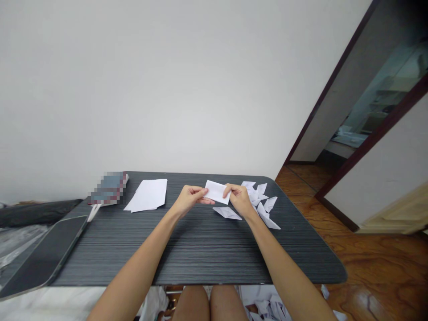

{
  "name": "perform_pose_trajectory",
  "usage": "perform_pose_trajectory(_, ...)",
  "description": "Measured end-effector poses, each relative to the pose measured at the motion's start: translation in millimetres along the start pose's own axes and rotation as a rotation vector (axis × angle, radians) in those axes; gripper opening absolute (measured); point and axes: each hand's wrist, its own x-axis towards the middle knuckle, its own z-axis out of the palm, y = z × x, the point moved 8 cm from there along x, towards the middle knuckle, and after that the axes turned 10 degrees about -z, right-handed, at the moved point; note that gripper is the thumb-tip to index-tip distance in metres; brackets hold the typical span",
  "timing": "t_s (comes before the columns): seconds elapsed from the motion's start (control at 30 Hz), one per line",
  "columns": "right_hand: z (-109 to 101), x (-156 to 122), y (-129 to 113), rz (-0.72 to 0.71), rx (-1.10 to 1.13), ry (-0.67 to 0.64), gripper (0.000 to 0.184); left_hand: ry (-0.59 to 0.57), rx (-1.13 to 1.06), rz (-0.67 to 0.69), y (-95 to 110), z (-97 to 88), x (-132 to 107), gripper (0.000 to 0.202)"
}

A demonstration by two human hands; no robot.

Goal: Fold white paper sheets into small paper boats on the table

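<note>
A folded sheet of white paper (216,191) is held up above the dark table, stretched between my two hands. My left hand (191,199) pinches its left edge between thumb and fingers. At the right edge my right hand (238,198) grips it, thumb across the front. Just below the held paper, a folded paper piece (227,213) with pointed ends lies on the table. Beside and beyond my right hand, several more folded paper pieces (264,209) lie in a loose heap, partly hidden by the hand and forearm.
A stack of flat white sheets (147,195) lies left of my hands. Farther left are a blurred-out book-like item (109,187) and a dark flat panel (45,256). The table (214,263) meets a white wall behind. Below its front edge are more folded papers (270,307).
</note>
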Motion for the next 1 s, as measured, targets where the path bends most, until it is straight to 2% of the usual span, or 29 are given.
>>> perform_pose_trajectory(0.27, 0.4, 2.4, -5.8, 0.024, 0.007, -0.105, 0.025, 0.011, 0.215, 0.033, 6.8, -0.5, -3.3, 0.031)
perform_pose_trajectory(0.4, 0.6, 0.7, -2.0, 0.123, -0.021, -0.083, 0.024, -0.072, 0.321, 0.014, -0.1, 10.7, -3.6, 0.032)
perform_pose_trajectory(0.5, 10.5, -3.6, 7.5, 0.204, -0.110, -0.160, 0.023, -0.144, 0.372, -0.010, -7.4, 21.4, -4.5, 0.033)
perform_pose_trajectory(0.63, 20.9, -6.8, 15.1, 0.226, -0.114, -0.248, 0.022, -0.169, 0.408, -0.025, -10.7, 26.9, -6.1, 0.033)
perform_pose_trajectory(0.9, 14.7, -4.6, 15.4, 0.177, -0.221, -0.112, 0.020, -0.183, 0.352, -0.036, -7.9, 28.5, -7.2, 0.032)
perform_pose_trajectory(1.0, 12.6, -6.1, 17.5, 0.214, -0.200, -0.124, 0.023, -0.177, 0.304, -0.069, -8.0, 25.1, -7.1, 0.032)
